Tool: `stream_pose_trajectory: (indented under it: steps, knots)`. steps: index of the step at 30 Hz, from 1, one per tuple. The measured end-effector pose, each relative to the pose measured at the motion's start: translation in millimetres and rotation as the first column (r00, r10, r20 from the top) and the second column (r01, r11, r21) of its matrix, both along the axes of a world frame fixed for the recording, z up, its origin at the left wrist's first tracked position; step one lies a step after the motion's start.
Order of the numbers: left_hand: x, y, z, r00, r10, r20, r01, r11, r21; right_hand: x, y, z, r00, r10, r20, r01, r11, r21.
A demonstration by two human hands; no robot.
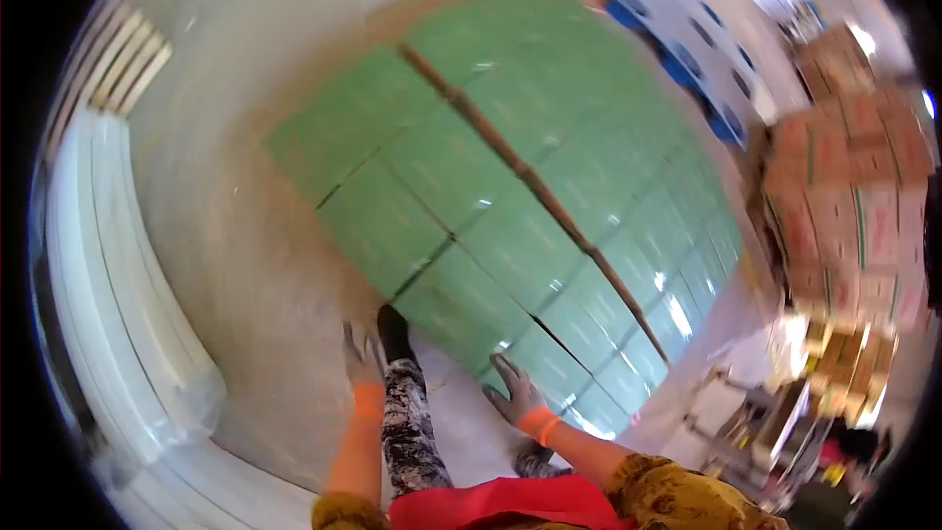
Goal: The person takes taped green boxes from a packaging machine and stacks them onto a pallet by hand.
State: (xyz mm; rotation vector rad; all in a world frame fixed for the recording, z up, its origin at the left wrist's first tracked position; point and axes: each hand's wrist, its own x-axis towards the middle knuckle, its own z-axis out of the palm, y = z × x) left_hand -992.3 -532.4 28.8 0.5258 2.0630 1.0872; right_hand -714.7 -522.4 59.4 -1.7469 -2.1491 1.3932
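Note:
Large green boxes [471,177] lie side by side in a wide block that fills the middle of the view, with a dark gap running diagonally between two groups. My right hand [515,393], in a grey glove with an orange cuff, is at the near edge of the green boxes, its fingers apart and nothing held. My left hand [362,358], gloved the same way, hangs over the floor beside my dark shoe [394,334]. Its fingers are spread and hold nothing.
A blue and white plastic pallet [687,44] stands beyond the boxes. Brown cartons [844,206] are stacked at the right, above a metal cart [765,432] and a person [834,476]. Long white wrapped stacks [118,285] line the left, near wooden slats [130,64].

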Motion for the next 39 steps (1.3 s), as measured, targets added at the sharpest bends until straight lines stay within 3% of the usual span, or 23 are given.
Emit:
stream_pose_trajectory:
  steps: [2, 5, 7, 8, 9, 10, 12, 14, 16, 19, 20, 22, 23, 24, 27, 32, 34, 35, 36, 37, 38, 39]
  knots:
    - [73.1, -78.9, 7.1, 0.982, -0.004, 0.188, 0.002, 1.000, 0.008, 76.6, -54.3, 31.1, 0.996, -0.078, 0.048, 0.077, 0.997, 0.027]
    - [188.6, -142.7, 25.9, 0.879, -0.143, 0.455, 0.186, 0.981, -0.050, 212.4, -129.3, 116.3, 0.910, -0.325, 0.258, 0.303, 0.945, 0.122]
    - [260.7, -153.9, 45.4, 0.762, -0.296, 0.575, 0.365, 0.931, -0.004, 318.5, -147.1, 172.7, 0.739, -0.358, 0.571, 0.163, 0.917, 0.364]
    - [292.4, -153.2, 55.5, 0.709, -0.365, 0.604, 0.428, 0.903, 0.043, 371.0, -141.2, 222.1, 0.731, -0.507, 0.457, 0.356, 0.854, 0.379]
    - [338.8, -140.9, 65.6, 0.614, -0.479, 0.627, 0.515, 0.846, 0.142, 475.3, -182.0, 232.5, 0.509, -0.818, 0.267, 0.407, 0.502, 0.763]
    - [376.7, -124.2, 73.8, 0.535, -0.559, 0.634, 0.580, 0.788, 0.206, 518.2, -193.4, 251.7, 0.352, -0.883, 0.311, 0.255, 0.410, 0.876]
    - [449.4, -90.4, 90.7, 0.407, -0.612, 0.678, 0.727, 0.667, 0.165, 589.4, -223.7, 284.4, 0.257, -0.964, 0.064, 0.418, 0.171, 0.892]
    - [526.9, -59.5, 113.0, 0.310, -0.686, 0.658, 0.779, 0.581, 0.238, 636.7, -253.5, 302.0, 0.072, -0.996, -0.051, 0.553, -0.003, 0.833]
    - [598.4, -56.3, 146.9, 0.258, -0.712, 0.653, 0.767, 0.562, 0.311, 675.7, -297.4, 293.6, -0.025, -0.996, -0.090, 0.604, -0.087, 0.792]
    - [692.2, -49.5, 107.8, 0.152, -0.720, 0.677, 0.927, 0.342, 0.155, 741.2, -367.8, 266.3, -0.166, -0.980, -0.114, 0.700, -0.199, 0.686]
    - [729.5, -53.8, 115.2, 0.173, -0.716, 0.676, 0.930, 0.345, 0.128, 767.9, -389.9, 251.7, -0.225, -0.969, -0.103, 0.728, -0.237, 0.643]
    - [783.7, -72.2, 141.5, 0.210, -0.701, 0.682, 0.942, 0.331, 0.050, 814.0, -430.0, 212.6, -0.445, -0.783, -0.434, 0.784, -0.575, 0.235]
    - [810.9, -78.9, 154.0, 0.217, -0.694, 0.687, 0.949, 0.314, 0.016, 839.3, -443.7, 207.3, -0.570, -0.622, -0.536, 0.742, -0.670, -0.012]
    - [836.8, -82.8, 164.5, 0.209, -0.687, 0.696, 0.958, 0.287, -0.005, 864.9, -459.5, 203.0, -0.619, -0.601, -0.506, 0.717, -0.695, -0.052]
    - [904.8, -86.5, 167.0, 0.158, -0.698, 0.698, 0.967, 0.252, 0.033, 933.2, -477.2, 195.6, -0.637, -0.517, -0.571, 0.671, -0.737, -0.081]
    - [1008.4, -81.5, 200.4, 0.118, -0.675, 0.729, 0.962, 0.260, 0.085, 1017.4, -441.2, 242.7, -0.648, -0.489, -0.584, 0.697, -0.689, -0.197]
    - [1047.0, -83.4, 207.9, 0.113, -0.697, 0.708, 0.967, 0.240, 0.081, 1040.2, -420.6, 261.6, -0.616, -0.404, -0.677, 0.696, -0.682, -0.226]
    - [1069.2, -91.2, 223.6, 0.164, -0.714, 0.681, 0.966, 0.258, 0.037, 1070.9, -423.4, 207.5, -0.601, -0.432, -0.673, 0.650, -0.753, -0.097]
    - [1091.0, -103.0, 248.8, 0.215, -0.728, 0.651, 0.960, 0.279, -0.005, 1085.4, -417.2, 205.8, -0.627, -0.407, -0.664, 0.634, -0.762, -0.133]
    - [1107.1, -108.8, 263.0, 0.264, -0.740, 0.619, 0.952, 0.301, -0.045, 1087.9, -396.7, 238.7, -0.674, -0.434, -0.598, 0.580, -0.812, -0.063]
    - [1115.8, -108.5, 259.8, 0.220, -0.741, 0.634, 0.965, 0.260, -0.031, 1090.4, -380.9, 272.9, -0.720, -0.455, -0.524, 0.527, -0.850, 0.013]
    - [1124.2, -108.4, 252.9, 0.178, -0.738, 0.650, 0.975, 0.223, -0.015, 1113.8, -380.1, 251.2, -0.741, -0.451, -0.498, 0.508, -0.861, 0.025]
